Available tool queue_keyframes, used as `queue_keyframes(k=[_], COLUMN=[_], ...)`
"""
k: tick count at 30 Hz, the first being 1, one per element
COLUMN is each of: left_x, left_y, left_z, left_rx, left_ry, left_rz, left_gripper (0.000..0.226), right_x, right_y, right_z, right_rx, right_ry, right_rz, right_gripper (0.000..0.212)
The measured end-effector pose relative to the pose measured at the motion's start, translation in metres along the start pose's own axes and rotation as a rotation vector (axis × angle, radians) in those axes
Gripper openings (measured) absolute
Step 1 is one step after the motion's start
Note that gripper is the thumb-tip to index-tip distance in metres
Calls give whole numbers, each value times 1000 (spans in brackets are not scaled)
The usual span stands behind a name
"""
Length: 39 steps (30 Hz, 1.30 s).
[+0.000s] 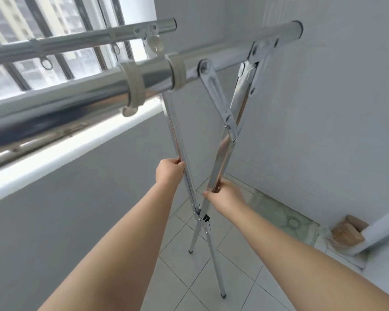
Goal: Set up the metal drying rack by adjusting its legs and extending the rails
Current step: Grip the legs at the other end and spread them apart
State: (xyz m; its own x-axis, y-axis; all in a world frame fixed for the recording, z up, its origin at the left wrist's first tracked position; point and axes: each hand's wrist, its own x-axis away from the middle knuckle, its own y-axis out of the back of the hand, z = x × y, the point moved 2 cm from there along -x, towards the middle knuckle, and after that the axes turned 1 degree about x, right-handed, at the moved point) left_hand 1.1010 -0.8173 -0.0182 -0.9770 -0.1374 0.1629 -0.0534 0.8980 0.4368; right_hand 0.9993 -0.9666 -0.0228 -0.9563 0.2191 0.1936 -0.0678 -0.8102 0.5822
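Left hand (170, 173): arm extended, fingers wrapped around left crossed leg (177, 140).
Right hand (226, 195): gripping right crossed leg (220, 162).
Drying rack (144, 79): standing on tiled floor (238, 254), by the wall corner.

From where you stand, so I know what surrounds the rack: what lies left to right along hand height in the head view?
Grey wall below the sill → left hand on the left leg → right hand on the right leg → floor drain → brown paper bundle.
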Motion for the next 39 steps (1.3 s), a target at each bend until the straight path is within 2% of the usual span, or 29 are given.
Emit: queue_keyframes(k=[3, 12, 23, 30, 39], left_x=[-28, -113, -231, -270, -295], left_y=[-4, 0, 4, -21, -33], left_z=[-13, -22, -51, -66, -82], left_rx=[25, 176, 237, 250, 254], left_ry=[-6, 79, 99, 118, 112], left_rz=[-27, -59, -31, -8, -49], left_gripper=[22, 30, 29, 35, 43], right_x=[-36, -126, -240, -293, -338], right_y=[6, -8, -17, -8, 1], right_z=[12, 45, 84, 80, 88], right_rx=[24, 99, -2, -22, 19], right_ry=[26, 77, 30, 14, 41], right_rz=[17, 117, 63, 69, 116], right_gripper=[10, 16, 9, 6, 18])
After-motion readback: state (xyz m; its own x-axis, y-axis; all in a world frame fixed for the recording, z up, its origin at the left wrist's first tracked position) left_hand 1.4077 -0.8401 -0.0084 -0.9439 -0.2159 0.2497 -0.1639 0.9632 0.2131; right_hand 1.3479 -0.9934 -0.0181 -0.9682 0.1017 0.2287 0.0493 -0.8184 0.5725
